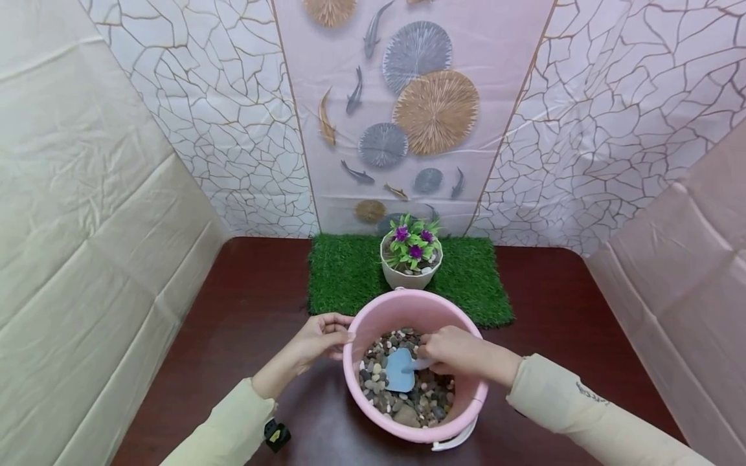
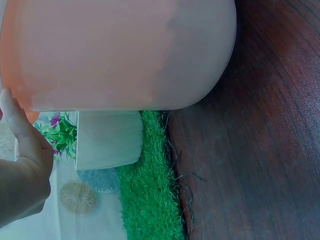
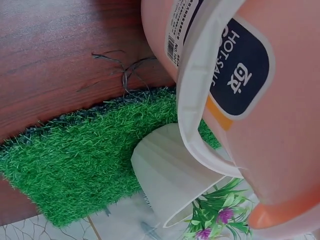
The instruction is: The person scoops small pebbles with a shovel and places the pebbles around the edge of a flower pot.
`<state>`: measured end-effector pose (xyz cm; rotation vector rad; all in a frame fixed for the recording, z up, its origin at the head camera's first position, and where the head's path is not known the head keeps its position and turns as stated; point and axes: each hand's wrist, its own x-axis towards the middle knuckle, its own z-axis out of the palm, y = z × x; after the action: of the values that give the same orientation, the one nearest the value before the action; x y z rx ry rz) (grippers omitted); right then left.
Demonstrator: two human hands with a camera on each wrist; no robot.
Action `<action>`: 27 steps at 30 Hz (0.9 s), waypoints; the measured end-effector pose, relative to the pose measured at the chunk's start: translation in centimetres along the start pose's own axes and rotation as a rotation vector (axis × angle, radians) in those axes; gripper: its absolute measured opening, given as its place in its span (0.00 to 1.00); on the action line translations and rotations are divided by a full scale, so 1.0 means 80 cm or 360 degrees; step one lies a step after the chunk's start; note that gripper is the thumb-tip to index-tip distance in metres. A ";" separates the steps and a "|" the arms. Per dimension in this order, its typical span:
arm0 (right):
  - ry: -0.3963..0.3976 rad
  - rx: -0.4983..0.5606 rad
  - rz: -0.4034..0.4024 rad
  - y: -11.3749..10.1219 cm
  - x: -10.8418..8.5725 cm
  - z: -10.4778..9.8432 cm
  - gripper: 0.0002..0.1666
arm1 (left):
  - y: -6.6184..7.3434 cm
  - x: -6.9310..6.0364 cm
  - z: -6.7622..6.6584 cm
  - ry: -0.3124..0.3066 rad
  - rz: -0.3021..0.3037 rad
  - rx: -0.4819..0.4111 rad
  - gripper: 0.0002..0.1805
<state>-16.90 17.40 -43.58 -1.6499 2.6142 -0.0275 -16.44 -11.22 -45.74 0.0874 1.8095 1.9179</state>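
A pink bucket (image 1: pixel 381 414) stands on the table, with mixed pebbles (image 1: pixel 408 411) in its bottom. My left hand (image 1: pixel 317 338) holds the bucket's left rim, its thumb at the edge and some fingertips hidden by the wall. Inside the bucket, my right hand (image 1: pixel 451 349) grips the pale handle of a small light-blue shovel (image 1: pixel 400 370). The shovel's blade lies flat over the pebbles, pointing left. In the left wrist view the left hand (image 2: pixel 27 160) is beside the bucket wall (image 2: pixel 110 55). The right wrist view shows the labelled bucket side (image 3: pixel 285 115); the right hand is out of that view.
Behind the bucket, a white pot (image 1: pixel 410 279) with purple flowers stands on a green grass mat (image 1: pixel 344 278). The bucket's white handle (image 1: pixel 457 440) hangs at its front right. A dark wooden table (image 1: pixel 250 285) lies beneath, with cloth-covered walls around it.
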 end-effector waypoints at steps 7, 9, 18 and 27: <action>0.0034 0.0073 -0.0011 0.002 -0.003 -0.007 0.06 | -0.002 -0.002 0.001 -0.0006 0.0006 -0.0001 0.25; 0.0063 0.0123 -0.0013 0.004 -0.003 -0.011 0.07 | -0.002 -0.002 0.000 -0.0008 0.0012 0.0000 0.25; 0.0091 0.0319 0.0031 0.012 -0.011 -0.025 0.10 | -0.001 0.001 -0.001 -0.0005 0.0007 -0.0015 0.25; 0.0276 0.0370 0.0069 0.017 -0.027 -0.033 0.12 | 0.000 0.001 -0.001 -0.0008 0.0001 -0.0026 0.25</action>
<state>-17.36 19.90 -40.97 -1.5755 2.6440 -0.4740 -16.52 -11.23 -45.78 0.0868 1.7906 1.9309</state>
